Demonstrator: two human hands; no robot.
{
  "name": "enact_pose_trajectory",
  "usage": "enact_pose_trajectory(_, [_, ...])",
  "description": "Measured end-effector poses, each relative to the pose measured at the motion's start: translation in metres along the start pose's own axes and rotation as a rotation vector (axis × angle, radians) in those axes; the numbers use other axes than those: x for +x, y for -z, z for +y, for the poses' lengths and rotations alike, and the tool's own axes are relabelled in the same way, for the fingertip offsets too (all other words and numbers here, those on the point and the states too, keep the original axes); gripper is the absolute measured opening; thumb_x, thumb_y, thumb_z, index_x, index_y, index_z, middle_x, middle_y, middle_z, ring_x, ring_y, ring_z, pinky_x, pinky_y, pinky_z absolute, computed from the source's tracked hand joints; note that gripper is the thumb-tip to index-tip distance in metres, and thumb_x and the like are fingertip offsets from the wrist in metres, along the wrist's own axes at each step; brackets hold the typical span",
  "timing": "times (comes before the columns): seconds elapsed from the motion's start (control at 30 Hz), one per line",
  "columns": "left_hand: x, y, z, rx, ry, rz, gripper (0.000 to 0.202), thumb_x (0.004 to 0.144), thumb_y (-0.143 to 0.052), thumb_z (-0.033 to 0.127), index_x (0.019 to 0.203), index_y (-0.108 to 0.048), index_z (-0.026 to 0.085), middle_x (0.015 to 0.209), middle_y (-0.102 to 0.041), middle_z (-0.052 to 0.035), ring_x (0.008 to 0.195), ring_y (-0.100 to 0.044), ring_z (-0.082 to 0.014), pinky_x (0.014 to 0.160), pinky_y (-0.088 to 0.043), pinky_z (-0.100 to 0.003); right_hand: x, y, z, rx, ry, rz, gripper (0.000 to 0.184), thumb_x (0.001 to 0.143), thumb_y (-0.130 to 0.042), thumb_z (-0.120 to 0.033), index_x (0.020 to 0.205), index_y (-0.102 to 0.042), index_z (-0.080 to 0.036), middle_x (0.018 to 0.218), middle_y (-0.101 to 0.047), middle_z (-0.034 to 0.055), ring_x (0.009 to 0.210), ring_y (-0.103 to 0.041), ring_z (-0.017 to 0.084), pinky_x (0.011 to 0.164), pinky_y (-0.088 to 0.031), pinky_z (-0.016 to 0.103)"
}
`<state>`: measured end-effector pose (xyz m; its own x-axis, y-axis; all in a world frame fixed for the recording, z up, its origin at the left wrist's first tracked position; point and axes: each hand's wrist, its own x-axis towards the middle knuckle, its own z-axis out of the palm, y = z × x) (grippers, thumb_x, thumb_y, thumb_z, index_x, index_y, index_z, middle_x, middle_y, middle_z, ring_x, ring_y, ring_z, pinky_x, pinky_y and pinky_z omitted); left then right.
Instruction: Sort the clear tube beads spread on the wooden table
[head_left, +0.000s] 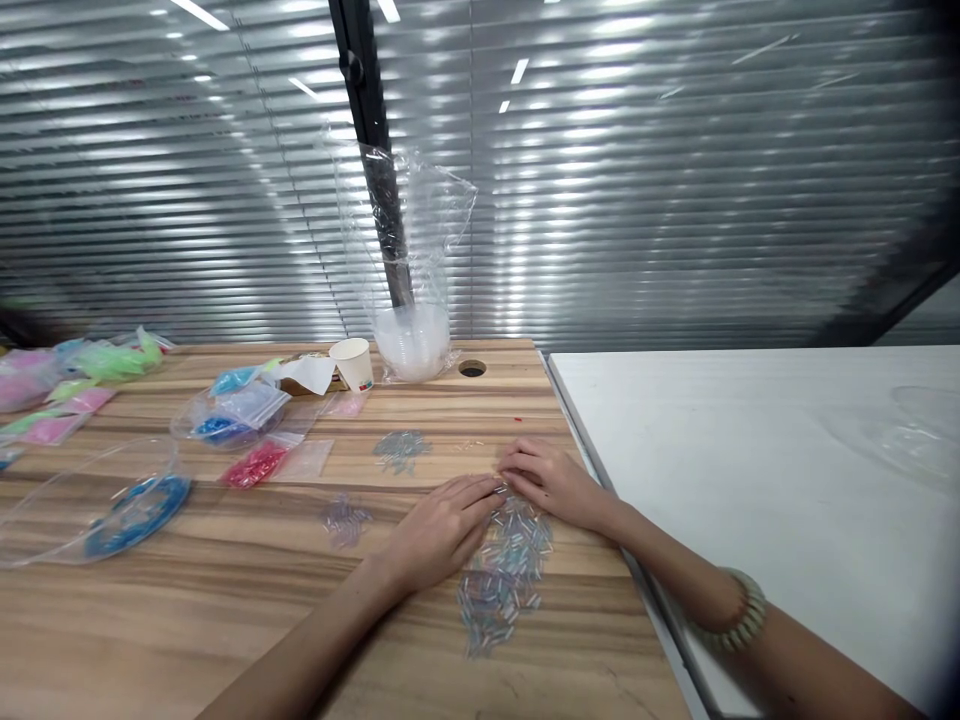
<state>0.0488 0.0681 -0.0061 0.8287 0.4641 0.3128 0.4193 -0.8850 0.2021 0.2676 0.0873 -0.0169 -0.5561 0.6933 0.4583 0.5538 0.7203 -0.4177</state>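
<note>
A spread of clear tube beads (pixel 502 575) lies on the wooden table (pixel 225 640) in front of me. My left hand (pixel 442 525) rests palm down at the pile's upper left, its fingers stretched toward the far end. My right hand (pixel 551 478) rests at the pile's upper right, fingers curled together and pointing left at the top beads. The fingertips of both hands nearly meet. Whether either pinches a bead is too small to see. A beaded bracelet (pixel 739 612) sits on my right forearm.
Two small bead heaps (pixel 401 448) (pixel 345 518) lie left of my hands. Further left are a clear dish with blue beads (pixel 127 510), a red bead bag (pixel 255 465) and several coloured bags. A paper cup (pixel 352 362), bagged clear bowls (pixel 412 335) and a white table (pixel 750 470) stand behind and right.
</note>
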Motion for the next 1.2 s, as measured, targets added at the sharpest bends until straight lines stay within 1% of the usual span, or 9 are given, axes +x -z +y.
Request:
enact_pose_trajectory(0.17, [0.0002, 0.0003, 0.0004, -0.001, 0.007, -0.001, 0.033, 0.093, -0.040, 0.015, 0.124, -0.050, 0.015, 0.129, -0.052, -0.0097, 0.121, -0.047, -0.0201, 0.104, -0.040, -0.038, -0.0002, 0.0001, -0.0006, 0.009, 0.003, -0.003, 0.015, 0.089, -0.049, -0.014, 0.095, -0.061, -0.019, 0.092, -0.059, 0.0054, 0.085, -0.056, 0.017, 0.074, -0.047, 0.031])
enact_pose_trajectory(0.3, [0.0000, 0.0001, 0.0004, 0.002, 0.009, -0.007, 0.034, 0.092, -0.040, 0.015, 0.125, -0.049, 0.015, 0.129, -0.052, -0.0096, 0.121, -0.047, -0.0202, 0.104, -0.040, -0.039, 0.0003, -0.0001, -0.0006, 0.001, -0.001, 0.002, 0.015, 0.089, -0.049, -0.014, 0.093, -0.062, -0.019, 0.089, -0.059, 0.0051, 0.083, -0.056, 0.017, 0.072, -0.047, 0.031])
enact_pose_trajectory(0.5, [-0.0010, -0.0022, -0.0017, 0.007, -0.004, -0.001, 0.035, 0.092, -0.041, 0.015, 0.126, -0.049, 0.014, 0.132, -0.050, -0.0098, 0.123, -0.045, -0.0213, 0.104, -0.040, -0.039, 0.0002, 0.0004, -0.0004, 0.020, -0.002, -0.014, 0.016, 0.088, -0.048, -0.013, 0.095, -0.061, -0.019, 0.092, -0.059, 0.0053, 0.085, -0.056, 0.017, 0.073, -0.047, 0.031])
enact_pose_trajectory(0.7, [-0.0015, -0.0022, -0.0013, 0.004, 0.008, -0.010, 0.035, 0.092, -0.041, 0.015, 0.126, -0.049, 0.015, 0.133, -0.049, -0.0095, 0.124, -0.045, -0.0212, 0.105, -0.039, -0.039, -0.0004, 0.0008, -0.0018, 0.015, -0.008, -0.015, 0.015, 0.089, -0.048, -0.014, 0.093, -0.061, -0.018, 0.091, -0.059, 0.0055, 0.084, -0.055, 0.017, 0.073, -0.047, 0.031])
enact_pose_trajectory(0.9, [-0.0010, -0.0010, -0.0009, -0.002, 0.018, -0.030, 0.036, 0.092, -0.042, 0.015, 0.127, -0.048, 0.015, 0.134, -0.048, -0.0099, 0.124, -0.045, -0.0217, 0.104, -0.040, -0.041, -0.0012, 0.0004, -0.0006, 0.008, -0.007, -0.015, 0.017, 0.089, -0.048, -0.014, 0.098, -0.061, -0.018, 0.093, -0.059, 0.0061, 0.086, -0.056, 0.018, 0.075, -0.047, 0.032])
enact_pose_trajectory(1.2, [-0.0012, -0.0024, -0.0016, 0.004, 0.008, -0.018, 0.035, 0.092, -0.042, 0.014, 0.125, -0.050, 0.014, 0.133, -0.049, -0.0101, 0.123, -0.045, -0.0212, 0.104, -0.040, -0.040, -0.0010, 0.0004, -0.0007, 0.002, 0.003, -0.006, 0.018, 0.089, -0.047, -0.014, 0.099, -0.061, -0.019, 0.094, -0.060, 0.0066, 0.088, -0.057, 0.018, 0.076, -0.048, 0.033])
